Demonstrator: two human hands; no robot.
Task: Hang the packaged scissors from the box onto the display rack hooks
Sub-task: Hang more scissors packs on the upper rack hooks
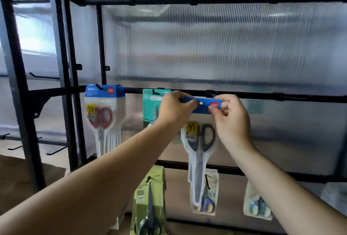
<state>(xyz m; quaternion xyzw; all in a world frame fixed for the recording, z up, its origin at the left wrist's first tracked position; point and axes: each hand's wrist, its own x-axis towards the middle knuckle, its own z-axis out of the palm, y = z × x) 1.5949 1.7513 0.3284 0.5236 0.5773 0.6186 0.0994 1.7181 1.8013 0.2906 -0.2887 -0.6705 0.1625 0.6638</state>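
I hold a pack of black-handled scissors (200, 152) by its blue header card, up at the middle rail (262, 96) of the black display rack. My left hand (173, 110) pinches the card's left end. My right hand (228, 116) pinches its right end. The card's hanging hole sits just below and left of a black hook (211, 93) on the rail. The box is out of view.
On the same rail hang several red-handled scissor packs (104, 114) at the left and a teal pack (151, 107) partly behind my left hand. A lower rail carries a green pack (150, 203), a blue-handled pack (206, 193) and another pack (258, 204). Ribbed translucent panels back the rack.
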